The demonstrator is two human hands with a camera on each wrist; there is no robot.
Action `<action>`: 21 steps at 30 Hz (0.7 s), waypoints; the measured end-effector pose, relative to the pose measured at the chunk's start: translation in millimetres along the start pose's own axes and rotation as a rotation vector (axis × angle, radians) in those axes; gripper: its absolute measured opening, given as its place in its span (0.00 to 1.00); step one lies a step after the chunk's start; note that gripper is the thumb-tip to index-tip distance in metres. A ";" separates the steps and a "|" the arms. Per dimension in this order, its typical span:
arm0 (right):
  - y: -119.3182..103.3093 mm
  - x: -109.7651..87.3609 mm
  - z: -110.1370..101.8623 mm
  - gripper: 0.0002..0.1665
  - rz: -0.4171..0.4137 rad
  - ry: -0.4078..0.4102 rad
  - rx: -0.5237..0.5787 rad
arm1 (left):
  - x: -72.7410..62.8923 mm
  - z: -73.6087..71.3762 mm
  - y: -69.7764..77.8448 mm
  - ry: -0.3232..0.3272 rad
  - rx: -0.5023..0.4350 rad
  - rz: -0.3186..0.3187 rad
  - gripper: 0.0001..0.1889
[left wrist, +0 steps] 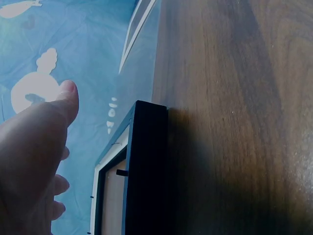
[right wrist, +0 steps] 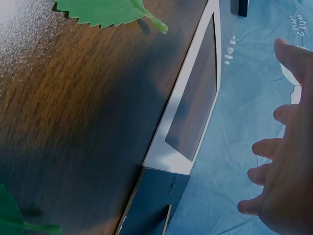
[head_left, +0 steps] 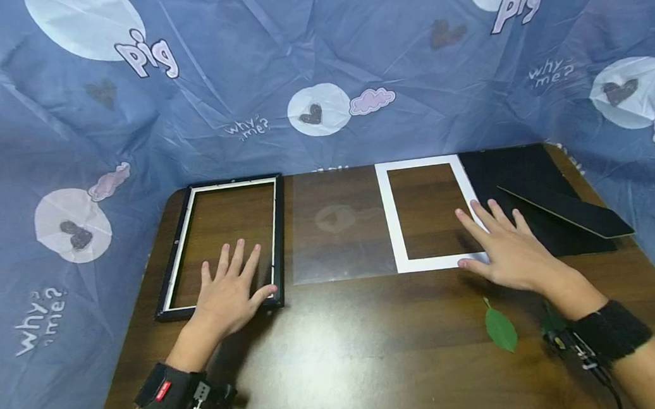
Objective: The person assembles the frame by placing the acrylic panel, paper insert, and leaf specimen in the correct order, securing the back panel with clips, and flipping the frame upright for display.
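My left hand (head_left: 228, 294), fingers spread and straight, hovers over the near right part of a black picture frame (head_left: 164, 292) with a pale inner lip. In the left wrist view its thumb stands apart from the frame's black side (left wrist: 146, 171). My right hand (head_left: 510, 252) is spread with straight fingers over the near right corner of a white mat (head_left: 431, 264) and the edge of a black backing board (head_left: 513, 166). An easel flap (head_left: 567, 210) sticks up from that board. Between frame and mat lies a clear sheet (head_left: 339, 254). Neither hand holds anything.
A green leaf (head_left: 501, 328) lies on the brown wooden table (head_left: 327, 369) below the right hand. A second leaf (right wrist: 10, 215) is mostly hidden by the right wrist in the head view. Blue printed cloth (head_left: 227, 78) hangs behind and at both sides.
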State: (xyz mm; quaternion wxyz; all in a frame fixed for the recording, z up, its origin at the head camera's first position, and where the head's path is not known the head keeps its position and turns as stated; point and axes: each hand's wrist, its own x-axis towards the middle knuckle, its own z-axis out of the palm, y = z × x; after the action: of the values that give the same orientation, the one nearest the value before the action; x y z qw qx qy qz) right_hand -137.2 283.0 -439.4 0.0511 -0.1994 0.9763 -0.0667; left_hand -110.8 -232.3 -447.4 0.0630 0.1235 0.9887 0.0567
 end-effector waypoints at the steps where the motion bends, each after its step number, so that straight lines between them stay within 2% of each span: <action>1: 0.1 -0.6 0.0 0.57 0.001 0.001 0.003 | -0.2 0.2 0.2 -0.002 0.000 0.001 0.45; 12: 2.3 -4.0 -4.2 0.56 0.030 0.017 0.005 | -0.4 0.8 2.8 -0.015 0.006 0.013 0.46; 21: -1.6 5.6 -6.9 0.56 0.020 0.019 0.010 | 8.7 2.5 18.5 0.003 0.030 0.070 0.44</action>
State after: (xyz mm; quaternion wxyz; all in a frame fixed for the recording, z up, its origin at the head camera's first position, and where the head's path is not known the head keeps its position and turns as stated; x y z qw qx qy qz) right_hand -142.6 280.1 -432.7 0.0435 -0.1885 0.9784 -0.0731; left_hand -114.4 -212.1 -448.5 0.0579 0.1587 0.9846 0.0444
